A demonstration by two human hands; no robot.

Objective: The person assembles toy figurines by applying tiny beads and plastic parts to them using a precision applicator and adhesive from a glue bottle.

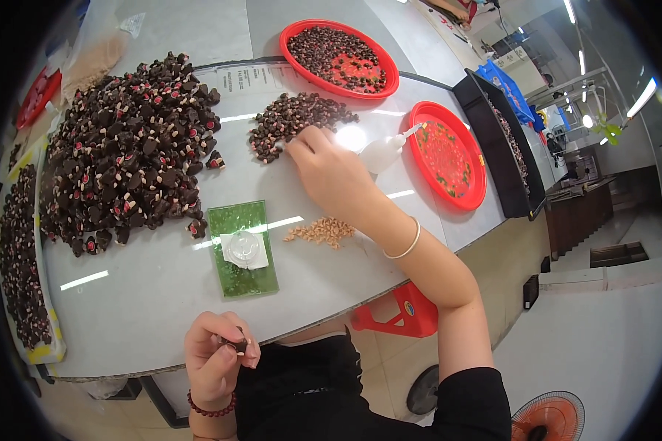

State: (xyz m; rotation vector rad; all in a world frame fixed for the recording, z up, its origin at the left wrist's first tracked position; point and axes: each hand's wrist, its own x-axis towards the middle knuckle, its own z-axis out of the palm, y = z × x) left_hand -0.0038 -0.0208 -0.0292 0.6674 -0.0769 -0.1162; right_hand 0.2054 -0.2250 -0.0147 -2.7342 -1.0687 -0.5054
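Observation:
My left hand, near the table's front edge, pinches a small dark brown piece with a pale tip. My right hand reaches to the near edge of a pile of small brown-and-pink pieces. Its fingers are closed together, and whatever lies between them is hidden. Between the hands is a green glittery slab bearing a white paper square and a small clear round dish. Beside it lies a heap of little tan bits. A white squeeze bottle with a nozzle stands just right of my right hand.
A large heap of dark brown pieces with pink and cream parts covers the left. A long tray of similar pieces borders it. Red round trays and a black bin stand right. Below are a red stool and a fan.

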